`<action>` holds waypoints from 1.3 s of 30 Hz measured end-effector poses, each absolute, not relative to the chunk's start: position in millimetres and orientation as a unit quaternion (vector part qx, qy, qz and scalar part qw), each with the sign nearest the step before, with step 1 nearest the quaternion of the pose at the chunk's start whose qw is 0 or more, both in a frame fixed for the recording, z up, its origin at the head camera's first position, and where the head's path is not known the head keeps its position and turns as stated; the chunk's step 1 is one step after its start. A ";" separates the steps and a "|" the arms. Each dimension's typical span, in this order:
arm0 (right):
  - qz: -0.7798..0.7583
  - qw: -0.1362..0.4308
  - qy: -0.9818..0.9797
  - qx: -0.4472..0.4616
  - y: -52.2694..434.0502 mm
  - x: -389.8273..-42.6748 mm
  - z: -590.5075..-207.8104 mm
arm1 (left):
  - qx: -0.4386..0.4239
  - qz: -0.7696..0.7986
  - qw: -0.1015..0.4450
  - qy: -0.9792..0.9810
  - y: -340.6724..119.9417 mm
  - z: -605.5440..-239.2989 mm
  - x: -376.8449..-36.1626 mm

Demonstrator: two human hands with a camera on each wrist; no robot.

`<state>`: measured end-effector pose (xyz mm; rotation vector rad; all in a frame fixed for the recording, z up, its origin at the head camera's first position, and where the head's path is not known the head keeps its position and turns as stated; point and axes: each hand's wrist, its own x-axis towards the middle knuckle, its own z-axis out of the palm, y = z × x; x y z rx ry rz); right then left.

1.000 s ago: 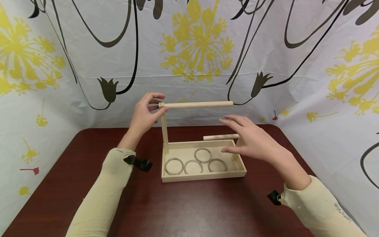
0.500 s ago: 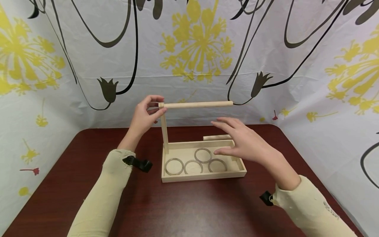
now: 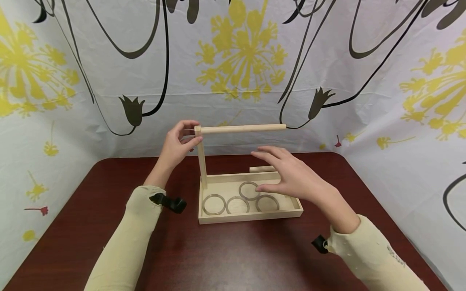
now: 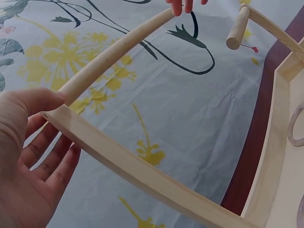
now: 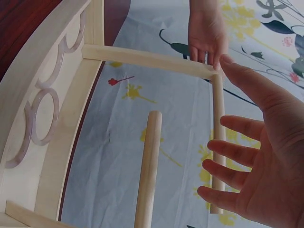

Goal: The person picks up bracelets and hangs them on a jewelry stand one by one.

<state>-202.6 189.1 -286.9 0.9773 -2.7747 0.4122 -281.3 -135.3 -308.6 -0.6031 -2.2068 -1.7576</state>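
Note:
A shallow wooden tray [image 3: 251,218] lies on the table with several metal rings [image 3: 249,190] flat inside it. At its left end stands an upright post [image 3: 202,161] that carries a long horizontal dowel [image 3: 242,128]. My left hand [image 3: 190,133] pinches the joint where post and dowel meet; the left wrist view shows the thumb on top of the post [image 4: 142,175] and the fingers under it. My right hand [image 3: 278,173] hovers open over the right half of the tray, fingers spread, holding nothing. It hides most of a shorter dowel [image 3: 261,169], which shows plainly as the short dowel [image 5: 148,166] in the right wrist view.
The table [image 3: 236,254] is dark red-brown. A white cloth [image 3: 240,60] printed with yellow flowers and black stems closes it in at the back and on both sides. Black straps sit on both sleeves.
My right hand has drifted left and a little lower over the tray, covering more of the short dowel and its post. My left hand keeps its hold at the joint.

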 end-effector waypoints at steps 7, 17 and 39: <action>0.145 0.072 -0.933 0.320 182.4 -200.4 -288.0 | -0.211 -0.614 0.134 -0.749 -135.5 -312.5 -282.5; 0.166 0.071 -0.922 0.343 170.9 -201.0 -291.4 | -0.200 -0.618 0.136 -0.748 -136.4 -314.4 -284.1; 0.258 0.034 -0.888 0.379 126.5 -207.3 -325.8 | -0.210 -0.624 0.160 -0.735 -133.3 -326.4 -294.2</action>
